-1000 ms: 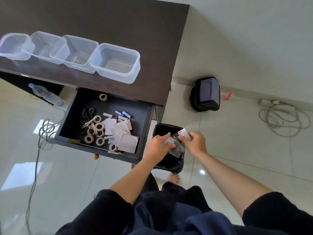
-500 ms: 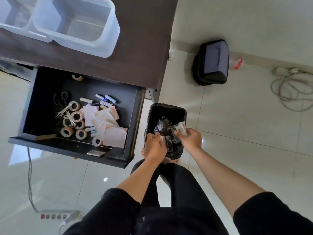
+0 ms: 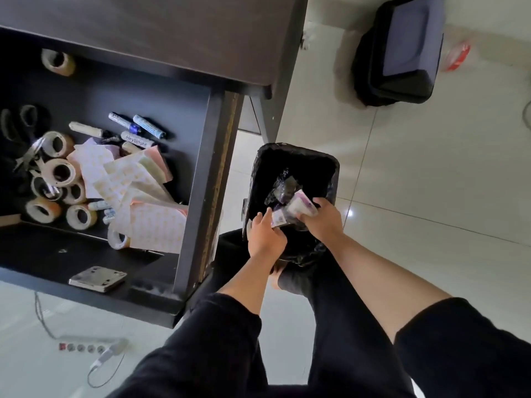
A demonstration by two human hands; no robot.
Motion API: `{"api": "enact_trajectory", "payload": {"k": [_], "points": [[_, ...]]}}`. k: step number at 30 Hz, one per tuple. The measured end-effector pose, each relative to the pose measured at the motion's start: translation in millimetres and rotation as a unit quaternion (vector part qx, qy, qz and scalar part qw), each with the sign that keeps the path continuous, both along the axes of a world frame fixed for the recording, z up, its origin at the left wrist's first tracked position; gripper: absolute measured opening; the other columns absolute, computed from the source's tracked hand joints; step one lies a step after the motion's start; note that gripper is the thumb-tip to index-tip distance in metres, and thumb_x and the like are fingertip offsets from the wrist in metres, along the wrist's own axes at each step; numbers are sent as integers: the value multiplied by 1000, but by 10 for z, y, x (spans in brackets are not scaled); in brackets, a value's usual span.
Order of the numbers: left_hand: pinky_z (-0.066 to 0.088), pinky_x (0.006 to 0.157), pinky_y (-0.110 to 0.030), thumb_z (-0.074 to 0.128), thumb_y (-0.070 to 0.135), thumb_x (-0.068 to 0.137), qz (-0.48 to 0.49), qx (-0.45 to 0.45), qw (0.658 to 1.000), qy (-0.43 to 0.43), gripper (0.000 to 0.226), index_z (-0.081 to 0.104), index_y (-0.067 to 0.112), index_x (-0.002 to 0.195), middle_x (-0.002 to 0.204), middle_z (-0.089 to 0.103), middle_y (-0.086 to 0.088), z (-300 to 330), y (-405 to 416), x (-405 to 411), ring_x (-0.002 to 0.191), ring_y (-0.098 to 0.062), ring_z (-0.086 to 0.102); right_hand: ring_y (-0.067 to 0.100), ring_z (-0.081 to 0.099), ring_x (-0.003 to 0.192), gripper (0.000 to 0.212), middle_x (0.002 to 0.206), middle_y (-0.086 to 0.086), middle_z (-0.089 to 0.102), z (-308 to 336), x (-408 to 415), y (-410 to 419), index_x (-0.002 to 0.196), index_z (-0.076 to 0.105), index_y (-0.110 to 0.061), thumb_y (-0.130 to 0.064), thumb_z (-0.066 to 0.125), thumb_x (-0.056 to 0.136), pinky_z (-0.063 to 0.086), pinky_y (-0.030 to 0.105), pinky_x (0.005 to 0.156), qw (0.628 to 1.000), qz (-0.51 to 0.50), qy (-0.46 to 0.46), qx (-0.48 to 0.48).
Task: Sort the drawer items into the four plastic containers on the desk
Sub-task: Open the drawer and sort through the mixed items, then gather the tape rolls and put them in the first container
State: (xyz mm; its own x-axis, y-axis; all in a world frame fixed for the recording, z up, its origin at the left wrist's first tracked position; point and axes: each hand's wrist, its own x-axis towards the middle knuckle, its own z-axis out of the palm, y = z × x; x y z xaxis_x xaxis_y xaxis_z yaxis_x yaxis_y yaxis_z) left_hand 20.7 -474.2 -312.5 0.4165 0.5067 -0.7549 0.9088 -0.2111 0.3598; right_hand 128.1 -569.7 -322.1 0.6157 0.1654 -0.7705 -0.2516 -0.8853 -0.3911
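Both hands are over a small black bin (image 3: 296, 156) lined with a black bag, on the floor right of the open drawer (image 3: 198, 179). My right hand (image 3: 323, 218) grips a crumpled clear wrapper with a white and purple label (image 3: 300, 205). My left hand (image 3: 263, 235) touches the wrapper's lower end (image 3: 278, 219) with its fingertips, thumb curled by it. The drawer holds several tape rolls (image 3: 60, 170), sticker sheets (image 3: 143, 191), batteries (image 3: 149, 126) and scissors (image 3: 20, 122). The four containers are out of view.
The dark desk top (image 3: 172, 33) overhangs the drawer. A metal plate (image 3: 97, 278) lies on the drawer's front edge. A dark lidded bin (image 3: 402, 50) stands at the back right by the wall. A power strip (image 3: 83, 347) with cable lies on the tiled floor.
The view has tilted down and closer, so the containers have left the frame. Both hands have lowered the wrapper from above the bin into its mouth.
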Motion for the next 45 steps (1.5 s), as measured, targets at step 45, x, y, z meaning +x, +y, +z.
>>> {"api": "enact_trajectory", "payload": {"k": [45], "points": [[42,77,-26,41,13,94,52,141,975,-166,30,56,10,119,110,63,-7,2864,1360,-308,90,-20,57,23,57,85,13,100,3,57,2831,-375,1118,94,58,-16,-25,48,93,43,30,65,950,173,-231,119]]}}
